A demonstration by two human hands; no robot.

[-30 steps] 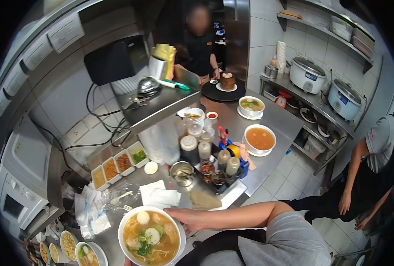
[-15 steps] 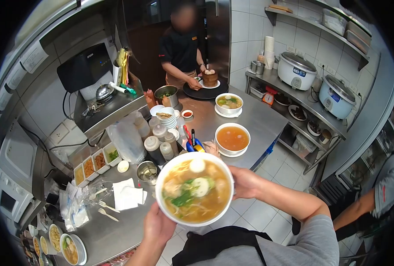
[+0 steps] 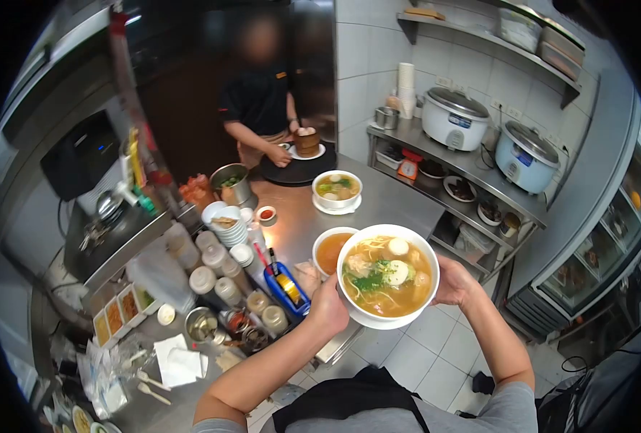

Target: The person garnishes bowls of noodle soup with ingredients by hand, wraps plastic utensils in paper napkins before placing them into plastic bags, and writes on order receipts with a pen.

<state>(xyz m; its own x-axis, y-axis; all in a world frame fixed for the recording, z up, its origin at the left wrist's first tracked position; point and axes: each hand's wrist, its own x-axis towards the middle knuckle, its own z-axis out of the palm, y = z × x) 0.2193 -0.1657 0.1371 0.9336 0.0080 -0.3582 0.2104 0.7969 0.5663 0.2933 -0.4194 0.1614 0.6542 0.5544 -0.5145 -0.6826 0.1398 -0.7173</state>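
Note:
Both of my hands carry a white bowl of noodle soup (image 3: 388, 273) with dumplings, greens and white round slices, on a white plate. My left hand (image 3: 329, 309) grips the left rim side, and my right hand (image 3: 456, 283) grips the right side. Partly hidden behind the held bowl is a bowl of orange broth (image 3: 330, 250) on the steel counter (image 3: 400, 203). Farther back stands another soup bowl (image 3: 336, 189) on a saucer. A blue caddy (image 3: 287, 289) with pens and yellow tape sits left of the held bowl.
Across the counter a person in black (image 3: 259, 108) touches a plate with a bamboo steamer (image 3: 307, 144) on a round black tray (image 3: 277, 172). Bottles (image 3: 203, 280) and stacked small bowls (image 3: 228, 229) stand left. Rice cookers (image 3: 456, 119) fill the right shelf; a glass-door fridge (image 3: 587, 252) stands beside.
The held soup bowl has moved right, from the lower left side over the counter to beside the orange broth. My left hand has come into view on it. The camera view has turned right.

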